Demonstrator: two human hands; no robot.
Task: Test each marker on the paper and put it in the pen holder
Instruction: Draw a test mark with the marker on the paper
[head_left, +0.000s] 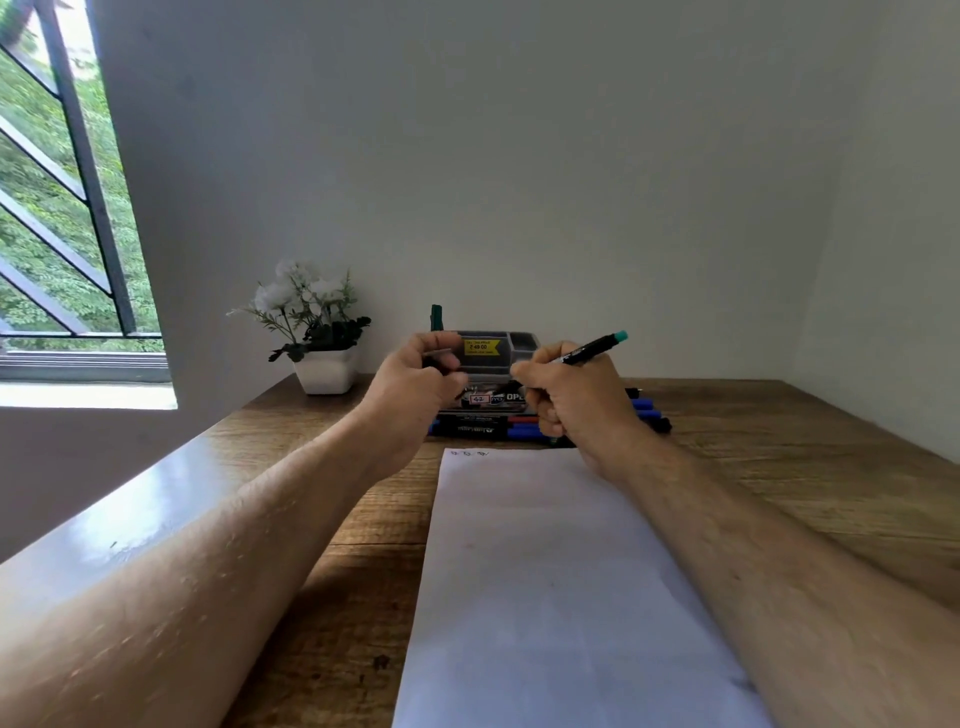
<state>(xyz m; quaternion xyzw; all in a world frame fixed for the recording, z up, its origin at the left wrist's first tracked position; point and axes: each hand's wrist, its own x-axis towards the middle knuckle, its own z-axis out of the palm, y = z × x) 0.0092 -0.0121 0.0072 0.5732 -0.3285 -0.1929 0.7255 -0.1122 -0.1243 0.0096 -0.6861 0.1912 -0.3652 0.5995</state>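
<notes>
My right hand grips a black marker with a teal end that points up and to the right. My left hand is curled around a small dark piece, probably the cap, close to the marker's hidden tip. Both hands hover above the far edge of the white paper, which carries three small scribbles near its top left corner. Behind the hands stands the grey pen holder with a yellow label; one dark green marker stands in it. Several blue, red and black markers lie in a pile before the holder.
A white pot of white flowers stands at the back left of the wooden table. A glossy ledge runs along the table's left side beneath a barred window. Plain walls close off the back and right.
</notes>
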